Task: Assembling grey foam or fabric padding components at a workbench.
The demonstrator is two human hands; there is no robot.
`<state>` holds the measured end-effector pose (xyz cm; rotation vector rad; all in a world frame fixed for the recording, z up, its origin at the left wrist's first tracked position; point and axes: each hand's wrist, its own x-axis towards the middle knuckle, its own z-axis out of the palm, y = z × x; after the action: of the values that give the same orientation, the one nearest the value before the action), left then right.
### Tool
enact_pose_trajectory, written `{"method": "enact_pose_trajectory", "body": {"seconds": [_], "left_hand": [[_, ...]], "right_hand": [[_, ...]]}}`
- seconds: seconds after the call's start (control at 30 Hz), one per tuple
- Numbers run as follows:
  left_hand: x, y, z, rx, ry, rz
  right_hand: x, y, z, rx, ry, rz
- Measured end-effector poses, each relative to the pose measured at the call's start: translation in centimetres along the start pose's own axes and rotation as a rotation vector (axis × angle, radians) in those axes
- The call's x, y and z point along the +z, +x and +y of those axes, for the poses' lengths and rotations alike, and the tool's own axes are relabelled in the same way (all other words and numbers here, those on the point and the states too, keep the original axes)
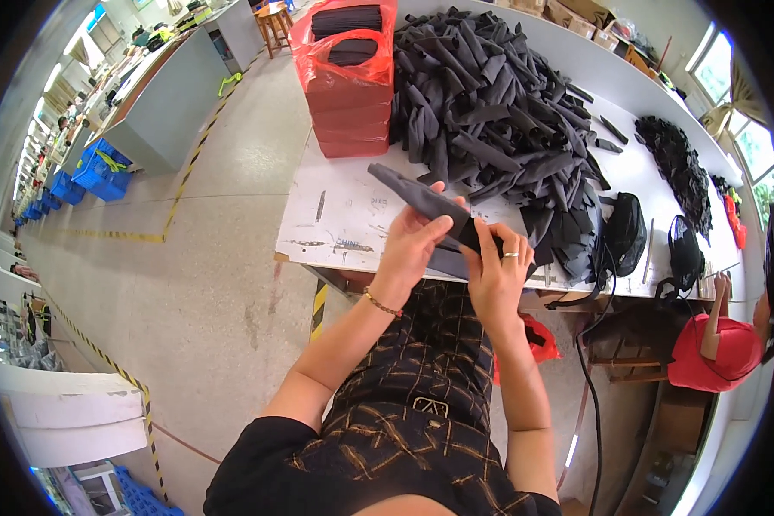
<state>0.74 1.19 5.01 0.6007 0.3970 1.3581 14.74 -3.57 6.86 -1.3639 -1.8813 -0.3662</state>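
A long, flat dark-grey fabric strip (396, 183) is held slantwise above the front edge of the white table (318, 219). My left hand (413, 239) grips it around the middle, thumb on top. Closer to me, my right hand (497, 271) pinches the strip's other end, which the fingers partly cover. Just beyond my hands rises a big loose heap of similar dark strips (490, 103). Left of the heap stands a red plastic bag (346, 116), with neatly stacked dark strips showing at its open top. More dark fabric lies under my hands on the table edge.
Two black bags (625, 234) with straps sit along the table's right part, a black cable hanging down. Farther right, a person in a red shirt (718, 353) works at the table. Blue crates (103, 170) line the floor at left beside yellow-black floor tape (176, 202).
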Motion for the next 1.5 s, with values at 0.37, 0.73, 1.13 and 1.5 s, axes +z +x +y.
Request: {"method": "enact_pose_trajectory", "body": {"seconds": [0.37, 0.73, 1.13, 1.5], "left_hand": [[0.1, -0.8, -2.7, -0.086, -0.029, -0.079], [-0.1, -1.2, -3.3, -0.185, -0.165, -0.005], [-0.2, -0.3, -2.0, -0.029, -0.159, 0.079], [0.0, -1.8, -4.6, 0.021, -0.260, 0.106]], "right_hand": [[2.6, -2.1, -1.8, 0.049, 0.350, 0.076], [0.4, -1.3, -1.5, 0.100, 0.365, -0.143], [-0.1, -2.2, 0.7, 0.040, 0.377, -0.265], [1.4, -2.3, 0.8, 0.033, 0.479, -0.221]]}}
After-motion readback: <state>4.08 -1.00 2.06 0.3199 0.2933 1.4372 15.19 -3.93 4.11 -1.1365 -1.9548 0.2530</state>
